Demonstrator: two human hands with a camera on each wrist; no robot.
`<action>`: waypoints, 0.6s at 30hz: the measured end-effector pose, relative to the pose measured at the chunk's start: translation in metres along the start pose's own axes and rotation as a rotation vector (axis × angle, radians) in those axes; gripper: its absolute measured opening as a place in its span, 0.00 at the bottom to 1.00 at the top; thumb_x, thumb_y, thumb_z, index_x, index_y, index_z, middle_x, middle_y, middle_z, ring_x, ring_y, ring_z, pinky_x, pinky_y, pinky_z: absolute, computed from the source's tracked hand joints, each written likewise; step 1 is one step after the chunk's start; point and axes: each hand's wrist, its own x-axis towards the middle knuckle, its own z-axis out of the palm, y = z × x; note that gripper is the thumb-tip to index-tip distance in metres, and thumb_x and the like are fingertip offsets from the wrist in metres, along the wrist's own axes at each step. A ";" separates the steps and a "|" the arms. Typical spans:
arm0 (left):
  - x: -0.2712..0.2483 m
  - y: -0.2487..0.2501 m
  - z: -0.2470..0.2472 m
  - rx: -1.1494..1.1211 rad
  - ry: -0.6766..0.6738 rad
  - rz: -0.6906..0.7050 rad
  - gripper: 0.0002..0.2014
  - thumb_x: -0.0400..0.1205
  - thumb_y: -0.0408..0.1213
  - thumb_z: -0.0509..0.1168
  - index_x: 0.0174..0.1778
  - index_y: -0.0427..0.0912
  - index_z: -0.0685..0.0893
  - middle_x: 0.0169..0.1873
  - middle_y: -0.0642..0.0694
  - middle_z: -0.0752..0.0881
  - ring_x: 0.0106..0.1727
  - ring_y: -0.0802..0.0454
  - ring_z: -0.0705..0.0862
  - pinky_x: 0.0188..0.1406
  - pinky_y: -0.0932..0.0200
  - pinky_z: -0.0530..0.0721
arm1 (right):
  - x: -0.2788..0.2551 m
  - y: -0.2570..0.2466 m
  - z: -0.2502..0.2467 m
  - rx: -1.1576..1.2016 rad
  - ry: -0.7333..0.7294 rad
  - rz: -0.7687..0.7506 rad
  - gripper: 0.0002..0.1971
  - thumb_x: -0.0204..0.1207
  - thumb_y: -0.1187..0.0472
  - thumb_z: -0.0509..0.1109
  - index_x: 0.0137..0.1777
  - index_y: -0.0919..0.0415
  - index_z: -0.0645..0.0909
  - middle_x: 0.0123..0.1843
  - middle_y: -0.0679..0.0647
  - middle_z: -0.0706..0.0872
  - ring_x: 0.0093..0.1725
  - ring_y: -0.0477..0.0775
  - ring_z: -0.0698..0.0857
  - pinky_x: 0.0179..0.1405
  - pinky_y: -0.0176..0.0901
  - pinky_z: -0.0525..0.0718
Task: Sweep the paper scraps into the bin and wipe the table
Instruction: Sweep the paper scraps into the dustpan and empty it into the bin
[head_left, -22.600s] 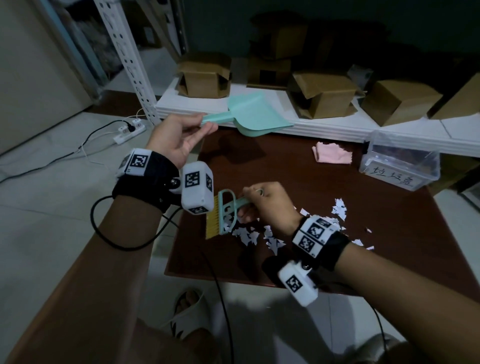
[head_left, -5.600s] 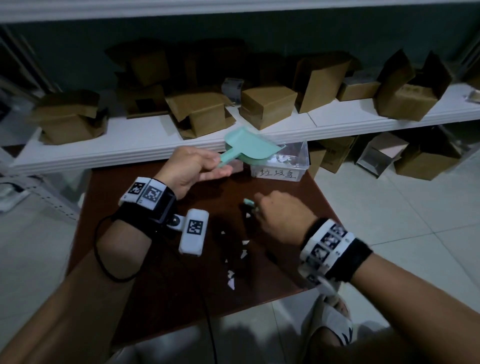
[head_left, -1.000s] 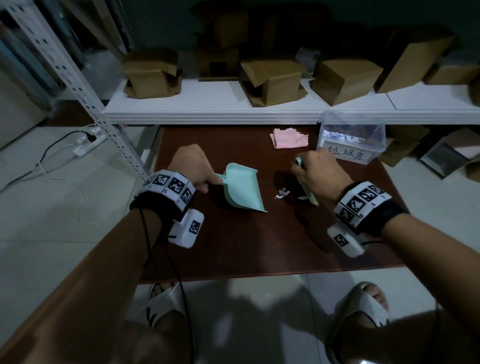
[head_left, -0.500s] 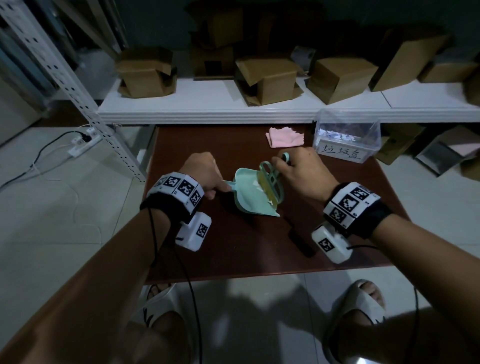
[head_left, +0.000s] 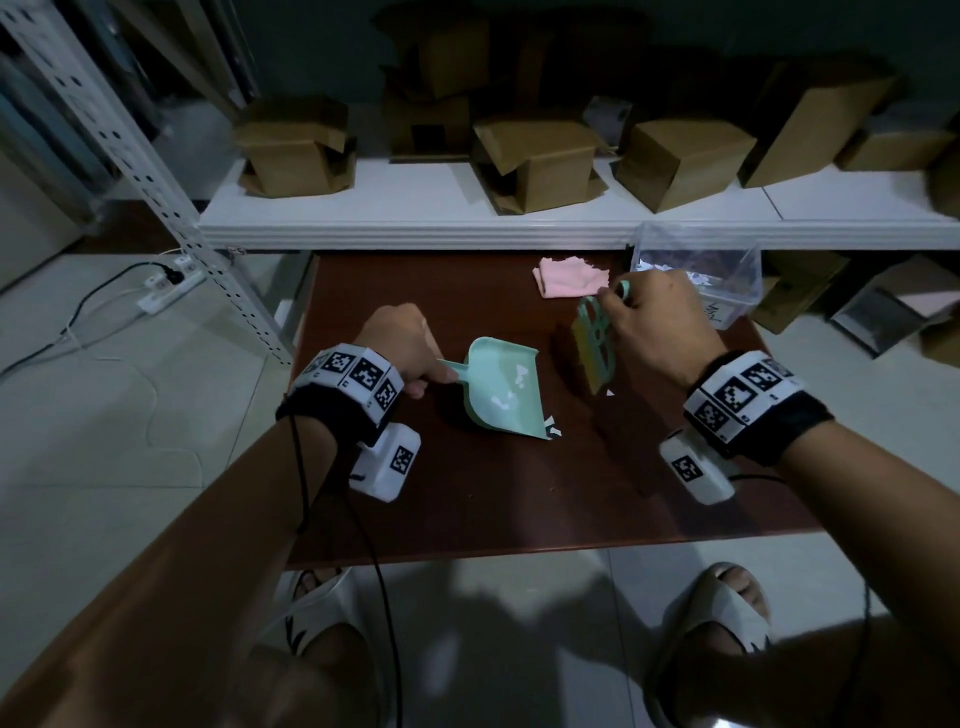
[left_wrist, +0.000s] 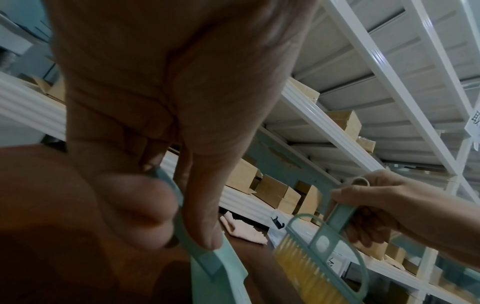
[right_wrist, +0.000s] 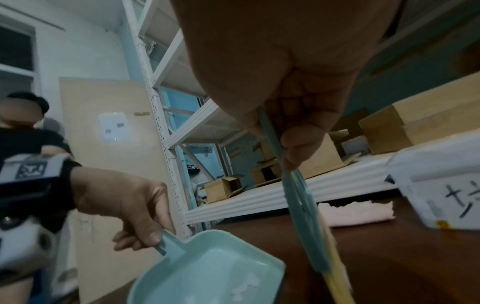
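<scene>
The brush has lifted off the dustpan.

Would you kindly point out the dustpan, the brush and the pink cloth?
dustpan (head_left: 501, 387): head view, on its pan floor.
brush (head_left: 597, 358): head view, on its yellow bristles.
pink cloth (head_left: 566, 278): head view, on its middle.

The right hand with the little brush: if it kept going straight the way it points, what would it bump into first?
Probably the clear bin just beyond the right hand; the pink cloth lies slightly aside. Depth is hard to judge.
</scene>
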 end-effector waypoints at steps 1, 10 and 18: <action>0.000 -0.001 -0.001 -0.003 0.002 -0.003 0.12 0.73 0.34 0.88 0.48 0.34 0.96 0.36 0.39 0.96 0.45 0.39 0.97 0.51 0.44 0.97 | 0.001 0.004 -0.002 -0.068 0.001 -0.002 0.19 0.84 0.54 0.65 0.37 0.67 0.82 0.36 0.64 0.85 0.39 0.66 0.84 0.38 0.47 0.77; 0.000 -0.009 -0.007 0.009 -0.013 -0.035 0.12 0.72 0.34 0.88 0.46 0.34 0.96 0.37 0.38 0.96 0.46 0.39 0.98 0.52 0.43 0.97 | -0.010 0.002 0.011 -0.299 -0.177 -0.032 0.18 0.84 0.51 0.66 0.41 0.64 0.82 0.41 0.63 0.84 0.39 0.63 0.83 0.40 0.50 0.82; -0.006 -0.009 0.002 0.061 -0.066 -0.033 0.14 0.73 0.36 0.88 0.46 0.32 0.94 0.35 0.36 0.95 0.44 0.39 0.98 0.50 0.41 0.97 | -0.027 -0.038 0.030 -0.014 -0.177 -0.036 0.19 0.79 0.53 0.67 0.27 0.55 0.71 0.30 0.55 0.79 0.34 0.62 0.80 0.37 0.48 0.77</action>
